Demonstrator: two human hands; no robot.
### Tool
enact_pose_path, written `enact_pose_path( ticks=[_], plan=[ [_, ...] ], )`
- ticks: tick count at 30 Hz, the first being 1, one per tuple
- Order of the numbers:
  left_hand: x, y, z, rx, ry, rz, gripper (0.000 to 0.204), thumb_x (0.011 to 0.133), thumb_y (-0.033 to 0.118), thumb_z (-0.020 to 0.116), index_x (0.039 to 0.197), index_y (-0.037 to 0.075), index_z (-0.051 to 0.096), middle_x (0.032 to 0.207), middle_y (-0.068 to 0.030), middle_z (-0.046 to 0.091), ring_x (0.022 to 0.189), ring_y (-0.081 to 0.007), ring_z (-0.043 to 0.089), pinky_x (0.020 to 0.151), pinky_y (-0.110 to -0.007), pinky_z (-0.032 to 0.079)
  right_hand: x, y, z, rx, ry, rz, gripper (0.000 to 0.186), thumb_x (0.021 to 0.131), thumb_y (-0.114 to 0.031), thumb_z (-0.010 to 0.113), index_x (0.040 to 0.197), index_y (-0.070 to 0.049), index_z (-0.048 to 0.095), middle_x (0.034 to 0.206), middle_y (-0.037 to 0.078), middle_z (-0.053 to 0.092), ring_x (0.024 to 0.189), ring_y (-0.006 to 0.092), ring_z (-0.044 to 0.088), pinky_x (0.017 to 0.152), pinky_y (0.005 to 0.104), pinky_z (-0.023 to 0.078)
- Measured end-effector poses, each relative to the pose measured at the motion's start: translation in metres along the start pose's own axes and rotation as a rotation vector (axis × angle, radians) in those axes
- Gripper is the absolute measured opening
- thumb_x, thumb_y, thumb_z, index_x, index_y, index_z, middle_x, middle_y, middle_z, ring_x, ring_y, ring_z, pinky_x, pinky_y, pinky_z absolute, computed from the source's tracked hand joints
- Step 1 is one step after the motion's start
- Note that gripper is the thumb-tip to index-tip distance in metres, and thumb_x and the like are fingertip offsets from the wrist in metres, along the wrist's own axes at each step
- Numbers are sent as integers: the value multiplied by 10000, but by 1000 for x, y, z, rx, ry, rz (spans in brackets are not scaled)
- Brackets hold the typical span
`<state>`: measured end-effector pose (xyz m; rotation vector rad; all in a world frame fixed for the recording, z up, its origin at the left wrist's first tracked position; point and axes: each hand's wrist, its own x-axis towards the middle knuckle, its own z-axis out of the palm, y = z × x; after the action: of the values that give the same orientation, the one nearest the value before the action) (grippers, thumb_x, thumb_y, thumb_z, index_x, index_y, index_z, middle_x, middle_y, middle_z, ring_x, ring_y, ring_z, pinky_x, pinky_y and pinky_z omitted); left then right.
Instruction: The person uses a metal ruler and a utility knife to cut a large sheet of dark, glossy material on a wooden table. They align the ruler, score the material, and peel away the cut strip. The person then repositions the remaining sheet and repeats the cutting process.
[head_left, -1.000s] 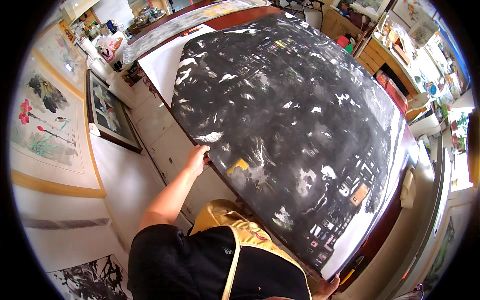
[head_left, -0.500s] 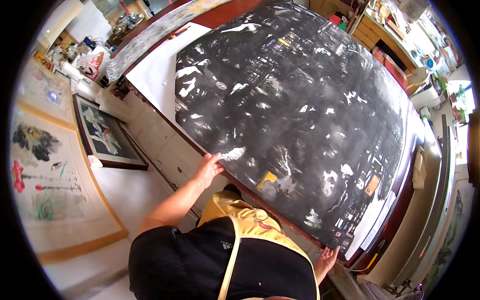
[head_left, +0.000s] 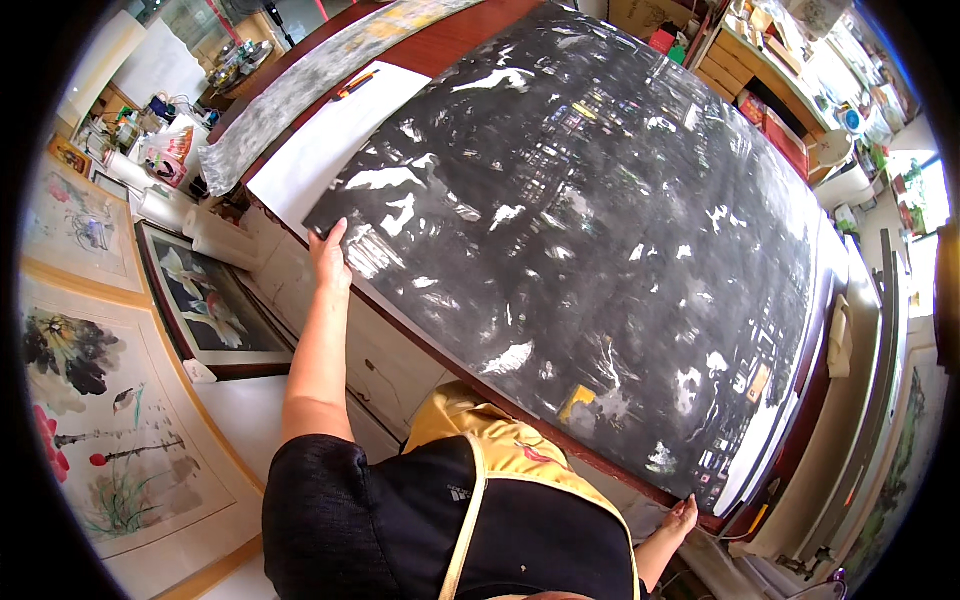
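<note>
A large dark painting [head_left: 620,270], mottled black and grey with white patches and small coloured marks, lies on a red-brown table [head_left: 480,25]. My left hand [head_left: 330,250] grips its left corner, fingers wrapped at the edge. At the lower right corner, my right hand [head_left: 680,518] has its fingers closed on the painting's edge. A white sheet [head_left: 300,140] lies beside the painting's upper left, with pens [head_left: 353,85] on it.
A long grey painted strip [head_left: 290,85] runs along the far table side. Framed flower pictures [head_left: 120,420] stand at left, near paper rolls [head_left: 218,232]. A cluttered wooden desk [head_left: 740,60] is at back right; long rails [head_left: 880,330] stand along the right.
My left hand has moved up along the near edge to the left corner, which has shifted left and toward me over the white sheet. My right hand remains at the near right corner.
</note>
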<state>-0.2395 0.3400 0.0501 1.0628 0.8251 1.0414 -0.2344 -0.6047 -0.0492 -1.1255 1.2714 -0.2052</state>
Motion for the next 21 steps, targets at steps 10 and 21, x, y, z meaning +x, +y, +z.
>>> enact_pose_path(
  ticks=[10,21],
  plan=[
    [41,-43,-48,393,193,-232,982,762,-5,807,1553,-111,235,1559,-234,405,1372,-305,486,1130,-383,392,18,1,-8,24,-13,0,128,941,-176,736,1038,-100,700,963,-18,709,783,120,638,619,239,511],
    [60,-64,-71,802,358,-82,877,742,-18,794,1500,-63,355,1432,-249,529,1240,-323,592,1059,-410,477,6,-3,-8,35,-36,-85,153,940,-188,735,1056,-93,701,967,-12,715,749,132,634,609,256,507]
  ],
)
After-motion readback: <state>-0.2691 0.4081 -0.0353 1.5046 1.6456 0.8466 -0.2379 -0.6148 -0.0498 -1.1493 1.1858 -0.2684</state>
